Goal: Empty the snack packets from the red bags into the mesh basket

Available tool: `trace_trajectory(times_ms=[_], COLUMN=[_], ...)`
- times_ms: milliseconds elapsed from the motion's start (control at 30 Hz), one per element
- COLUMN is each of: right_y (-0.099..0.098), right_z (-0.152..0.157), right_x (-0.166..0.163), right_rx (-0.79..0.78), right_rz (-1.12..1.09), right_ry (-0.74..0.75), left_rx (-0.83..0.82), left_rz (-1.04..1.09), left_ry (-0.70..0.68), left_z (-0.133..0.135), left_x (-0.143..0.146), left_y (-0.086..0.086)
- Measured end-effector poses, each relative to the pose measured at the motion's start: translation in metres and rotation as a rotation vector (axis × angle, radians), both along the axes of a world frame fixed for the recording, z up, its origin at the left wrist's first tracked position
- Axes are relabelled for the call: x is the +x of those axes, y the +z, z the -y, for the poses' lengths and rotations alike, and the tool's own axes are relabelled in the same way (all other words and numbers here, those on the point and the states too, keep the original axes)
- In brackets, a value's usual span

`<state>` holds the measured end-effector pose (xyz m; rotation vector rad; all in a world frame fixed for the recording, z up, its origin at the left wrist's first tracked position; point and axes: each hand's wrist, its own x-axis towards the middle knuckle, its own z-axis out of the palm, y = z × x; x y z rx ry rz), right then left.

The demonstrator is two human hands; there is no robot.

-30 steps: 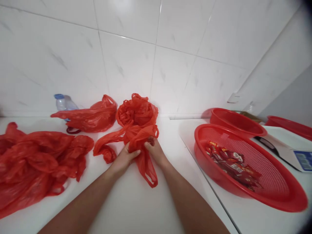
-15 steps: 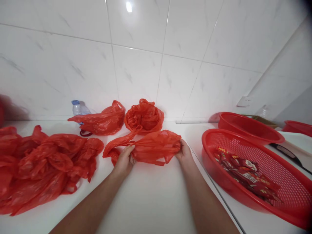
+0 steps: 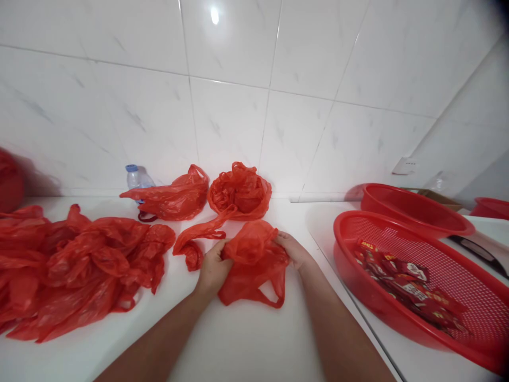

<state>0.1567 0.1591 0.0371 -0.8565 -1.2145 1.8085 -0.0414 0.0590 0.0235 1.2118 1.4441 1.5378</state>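
Between my hands is a thin red plastic bag (image 3: 254, 260), its handle loop hanging toward me over the white table. My left hand (image 3: 214, 268) is closed on the bag's left side, thumb on top. On the right edge, the fingers of my right hand (image 3: 291, 249) pinch the film. Just left of my left hand lies a twisted red bag strip (image 3: 194, 241), apart from the held bag. Behind it, a rounded bundle of red bags (image 3: 240, 193) sits near the wall.
To the left spreads a large heap of red bags (image 3: 87, 265). Another red bag (image 3: 175, 199) lies before a blue-capped bottle (image 3: 137, 178). At right are a red mesh basket (image 3: 345, 233) with red snack packets (image 3: 409, 281), a red basin (image 3: 417, 212) and a black-handled object (image 3: 479, 253).
The held bag has turned from lying stretched sideways to hanging toward me, its handle loop now lower. My hands have moved closer together. The view has shifted slightly left.
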Motion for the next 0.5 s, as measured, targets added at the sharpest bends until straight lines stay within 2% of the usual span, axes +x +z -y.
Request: trace_trajectory(times_ms=[100,200,300,367,433,500], right_y=[-0.008,-0.006,0.018,0.041,0.058,0.062], right_z=[-0.011,-0.018,-0.01,0.005,0.024,0.041], right_x=[0.004,0.007,0.006,0.002,-0.007,-0.019], right_rx=[0.092,0.179,0.332,0.563,0.805,0.909], right_rz=[0.015,0.058,0.172,0.347,0.51,0.632], right_ry=[-0.296,-0.528,-0.768,-0.921,-0.935,-0.728], left_rx=[0.006,0.024,0.033,0.036,0.039,0.048], left_rz=[0.236,0.342,0.372,0.392,0.416,0.442], left_ry=[0.03,0.045,0.041,0.037,0.023,-0.002], left_z=[-0.006,-0.01,-0.012,-0.013,-0.013,-0.013], left_x=[-0.004,-0.007,-0.009,-0.009,-0.008,-0.005], left_y=[-0.003,-0.005,-0.006,-0.007,-0.008,-0.008])
